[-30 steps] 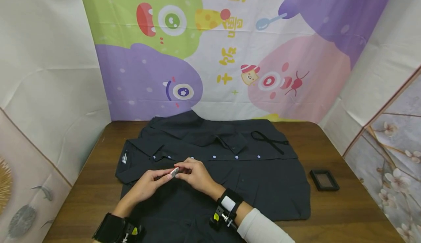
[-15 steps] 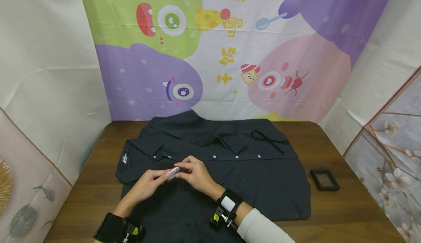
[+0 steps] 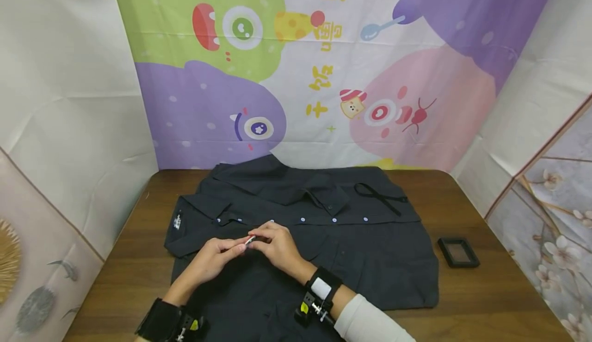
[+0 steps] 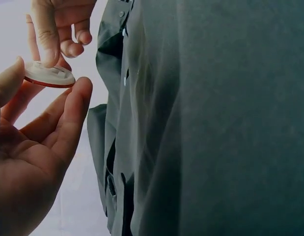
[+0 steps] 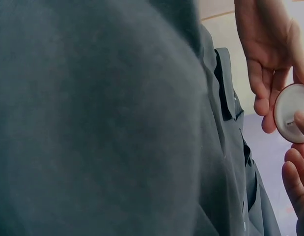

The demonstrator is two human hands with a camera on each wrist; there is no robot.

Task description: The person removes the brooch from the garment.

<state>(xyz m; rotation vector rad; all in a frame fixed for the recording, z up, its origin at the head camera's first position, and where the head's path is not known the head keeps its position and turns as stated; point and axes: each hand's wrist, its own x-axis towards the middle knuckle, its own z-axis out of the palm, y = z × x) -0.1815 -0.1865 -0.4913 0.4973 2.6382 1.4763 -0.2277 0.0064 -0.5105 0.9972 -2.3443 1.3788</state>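
- Your left hand (image 3: 211,262) pinches a round badge (image 3: 250,240) by its edge, thumb at one side and fingers at the other; your right hand (image 3: 279,249) pinches the same badge, thumb pressed to its white back; so both hands are clamped on that one thing.
- The badge sits at the fingertips between your two hands, above the dark shirt (image 3: 384,272) and apart from it.
- A slip seems the likeliest trouble, since only fingertips bear the badge; if one thumb pushes off-centre, the disc may tip and drop onto the cloth below your hands.
- The pin (image 5: 290,123) lies just beside your right thumb; if its tip is loose, a hard press there could prick you; whether it is fastened, the pictures do not tell.
- Your forearms pass low over the shirt; dragging them sideways could ruck it up.
- The head view gives the badge almost edge-on, a thin sliver; the left wrist view adds its white back and red rim, while the right wrist view shows the pin more plainly; only the head view has the black frame (image 3: 464,265) on the counter (image 3: 134,249), well to the right of your right hand.
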